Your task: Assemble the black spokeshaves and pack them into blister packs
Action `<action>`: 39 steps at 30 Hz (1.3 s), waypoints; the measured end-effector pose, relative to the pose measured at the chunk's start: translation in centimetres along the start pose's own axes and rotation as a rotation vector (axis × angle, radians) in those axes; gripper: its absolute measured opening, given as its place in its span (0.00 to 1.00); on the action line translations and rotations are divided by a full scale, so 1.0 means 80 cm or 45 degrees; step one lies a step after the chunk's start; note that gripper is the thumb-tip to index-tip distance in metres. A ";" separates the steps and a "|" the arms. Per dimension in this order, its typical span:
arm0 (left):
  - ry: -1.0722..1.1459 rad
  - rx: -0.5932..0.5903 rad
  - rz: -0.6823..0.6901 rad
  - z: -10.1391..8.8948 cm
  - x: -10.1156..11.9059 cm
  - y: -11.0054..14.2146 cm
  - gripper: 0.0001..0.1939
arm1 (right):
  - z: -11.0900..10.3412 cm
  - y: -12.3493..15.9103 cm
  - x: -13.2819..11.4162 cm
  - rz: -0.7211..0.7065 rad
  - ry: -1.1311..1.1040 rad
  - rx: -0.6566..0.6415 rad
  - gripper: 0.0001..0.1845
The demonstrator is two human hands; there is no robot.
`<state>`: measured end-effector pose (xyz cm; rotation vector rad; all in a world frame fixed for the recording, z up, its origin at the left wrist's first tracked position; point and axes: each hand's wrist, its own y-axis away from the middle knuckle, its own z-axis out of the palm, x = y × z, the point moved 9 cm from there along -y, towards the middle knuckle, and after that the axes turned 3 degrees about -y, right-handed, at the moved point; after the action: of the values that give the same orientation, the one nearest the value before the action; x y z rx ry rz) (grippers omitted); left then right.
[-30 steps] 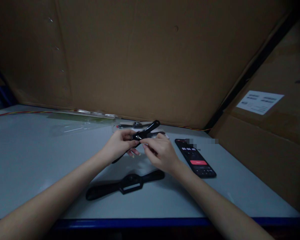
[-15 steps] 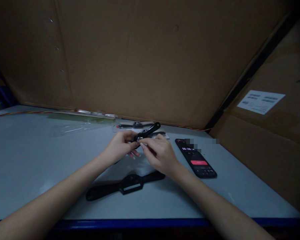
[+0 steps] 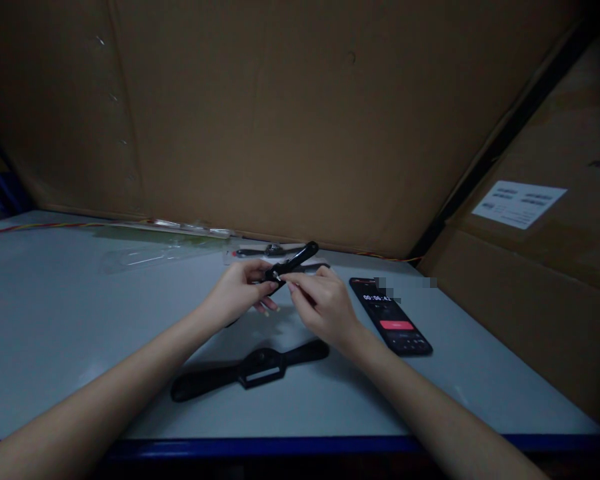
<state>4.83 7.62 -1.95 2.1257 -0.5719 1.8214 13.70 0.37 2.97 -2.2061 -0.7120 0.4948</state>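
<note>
I'm watching my left hand (image 3: pixel 237 291) gripping a black spokeshave (image 3: pixel 293 261) above the pale grey desk (image 3: pixel 80 320), my right hand (image 3: pixel 325 310) closing in, its fingers (image 3: pixel 300 285) pinching narrowly at the tool's middle, a second spokeshave (image 3: pixel 250 372) lying nearer me, a phone (image 3: pixel 391 319) showing a running timer, a cardboard wall (image 3: pixel 280 120) rising behind

**Room for the hands runs left across the bench (image 3: pixel 70 347); things crowd near, right and far.**
A held black tool (image 3: pixel 293 262) juts far past the left hand (image 3: pixel 237 291). Another black tool (image 3: pixel 250 373) lies near, under the right hand (image 3: pixel 325 310). A phone (image 3: pixel 391 317) blocks the right, a plastic sleeve (image 3: pixel 145 259) lies far left, and a cardboard wall (image 3: pixel 280 120) stops the far edge.
</note>
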 end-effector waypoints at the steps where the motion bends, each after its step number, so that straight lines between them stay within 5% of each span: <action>1: 0.001 0.005 0.000 -0.001 0.000 0.000 0.09 | 0.001 0.000 -0.001 -0.014 -0.021 -0.009 0.11; 12: -0.055 -0.054 0.013 0.003 -0.001 0.001 0.11 | -0.001 -0.004 -0.003 -0.033 0.042 -0.076 0.10; 18: -0.106 -0.175 -0.028 0.012 -0.006 0.001 0.10 | 0.008 -0.004 -0.005 -0.276 0.183 -0.230 0.13; 24: -0.095 -0.269 -0.110 0.022 -0.014 0.005 0.11 | 0.014 -0.003 -0.007 -0.323 0.231 -0.315 0.11; 27: -0.086 -0.330 -0.095 0.028 -0.014 0.007 0.10 | 0.014 -0.004 -0.009 -0.252 0.239 -0.294 0.13; 35: -0.091 -0.203 0.039 0.020 -0.003 0.004 0.16 | 0.012 -0.005 0.009 0.210 0.180 -0.105 0.10; 39: -0.106 -0.176 0.060 0.017 0.001 0.004 0.18 | 0.004 -0.007 0.003 0.111 0.126 -0.043 0.06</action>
<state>5.89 6.68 -2.08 2.1197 -0.7514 1.6715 13.56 0.98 3.14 -2.2834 -0.5781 0.4166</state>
